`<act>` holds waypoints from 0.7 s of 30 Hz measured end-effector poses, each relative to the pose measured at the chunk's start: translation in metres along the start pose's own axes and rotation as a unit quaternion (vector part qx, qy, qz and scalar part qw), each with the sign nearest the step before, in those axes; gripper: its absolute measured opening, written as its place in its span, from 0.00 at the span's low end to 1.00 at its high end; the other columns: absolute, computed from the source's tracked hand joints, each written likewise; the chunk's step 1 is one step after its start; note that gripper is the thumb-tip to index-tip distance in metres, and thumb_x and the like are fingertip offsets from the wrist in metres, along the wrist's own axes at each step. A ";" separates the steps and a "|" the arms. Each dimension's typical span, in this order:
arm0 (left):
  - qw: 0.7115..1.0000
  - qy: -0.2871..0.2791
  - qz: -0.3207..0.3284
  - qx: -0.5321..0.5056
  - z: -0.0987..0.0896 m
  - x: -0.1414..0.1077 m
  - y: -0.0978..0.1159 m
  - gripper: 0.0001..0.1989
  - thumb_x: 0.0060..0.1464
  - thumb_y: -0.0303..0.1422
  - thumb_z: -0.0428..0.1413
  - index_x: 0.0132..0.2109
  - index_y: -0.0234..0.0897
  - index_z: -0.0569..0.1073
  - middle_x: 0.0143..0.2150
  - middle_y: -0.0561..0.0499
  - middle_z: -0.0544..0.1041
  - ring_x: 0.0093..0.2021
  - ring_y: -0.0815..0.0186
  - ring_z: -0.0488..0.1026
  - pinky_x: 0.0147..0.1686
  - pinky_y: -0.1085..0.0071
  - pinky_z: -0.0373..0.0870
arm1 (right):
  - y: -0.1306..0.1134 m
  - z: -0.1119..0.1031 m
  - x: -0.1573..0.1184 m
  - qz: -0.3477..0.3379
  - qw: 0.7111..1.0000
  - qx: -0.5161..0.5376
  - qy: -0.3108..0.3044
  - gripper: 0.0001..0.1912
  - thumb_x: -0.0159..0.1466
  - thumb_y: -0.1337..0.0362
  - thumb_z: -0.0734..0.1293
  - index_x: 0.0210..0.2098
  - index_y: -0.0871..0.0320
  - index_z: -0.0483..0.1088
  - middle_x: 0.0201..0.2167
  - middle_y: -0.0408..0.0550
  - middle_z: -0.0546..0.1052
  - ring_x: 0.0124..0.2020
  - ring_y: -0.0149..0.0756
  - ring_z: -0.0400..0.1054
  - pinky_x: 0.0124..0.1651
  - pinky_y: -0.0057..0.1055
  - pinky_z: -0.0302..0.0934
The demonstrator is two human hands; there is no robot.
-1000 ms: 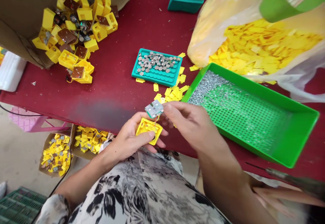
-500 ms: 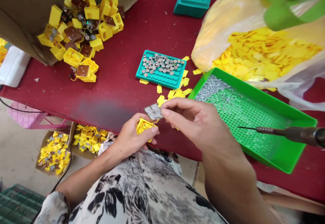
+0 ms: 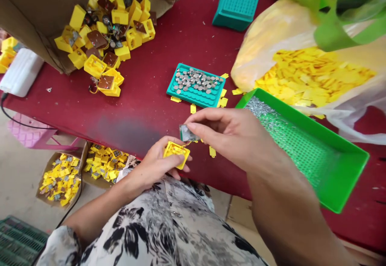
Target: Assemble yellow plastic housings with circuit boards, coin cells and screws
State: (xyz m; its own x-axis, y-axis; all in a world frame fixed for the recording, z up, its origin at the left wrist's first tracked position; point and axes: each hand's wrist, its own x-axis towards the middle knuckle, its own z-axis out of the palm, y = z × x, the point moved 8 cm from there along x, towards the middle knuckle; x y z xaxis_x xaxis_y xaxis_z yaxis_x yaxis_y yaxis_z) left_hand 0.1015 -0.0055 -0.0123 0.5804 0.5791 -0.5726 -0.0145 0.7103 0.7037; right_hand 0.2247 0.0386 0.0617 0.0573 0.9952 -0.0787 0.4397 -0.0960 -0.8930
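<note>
My left hand (image 3: 159,162) holds a small yellow housing (image 3: 176,153), its hollow side facing up, with the thumb lying over its edge. Between the thumb and fingers of my right hand (image 3: 217,131) is a flat grey panel (image 3: 189,132), just above and right of the housing. A thin wire shows between panel and housing. Behind the hands a teal tray (image 3: 196,85) carries many small round metal discs. Small yellow plates (image 3: 212,151) lie near the tray and beneath my right hand.
A cardboard box (image 3: 33,21) spills yellow housings with wires at upper left. At right stand a green tray (image 3: 352,173) of small metal pieces and a plastic bag (image 3: 262,29) of yellow plates. A teal block (image 3: 238,3) is at the back; boxes of parts (image 3: 60,179) sit below.
The panel in my right hand has turned and shifted slightly right of the housing. The housing is tilted more into view. The screwdriver-like tool at the right is no longer visible. The whole view has shifted.
</note>
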 end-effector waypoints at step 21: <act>0.991 0.001 -0.014 -0.132 0.000 -0.011 0.010 0.13 0.49 0.27 0.60 0.44 0.38 0.73 0.37 0.53 0.74 0.33 0.71 0.69 0.34 0.74 0.63 | -0.052 0.020 -0.089 -0.278 0.951 -0.138 0.016 0.15 0.58 0.82 0.67 0.42 0.61 0.72 0.39 0.49 0.76 0.40 0.36 0.68 0.43 0.36 0.67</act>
State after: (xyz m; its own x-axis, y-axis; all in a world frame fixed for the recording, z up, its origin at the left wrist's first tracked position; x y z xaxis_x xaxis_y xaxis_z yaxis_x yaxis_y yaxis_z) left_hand 0.0944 -0.0045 0.0013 0.5826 0.5579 -0.5910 -0.2103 0.8059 0.5534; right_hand 0.1792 -0.0446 0.1061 -0.2260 0.8932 0.3888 0.6280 0.4387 -0.6428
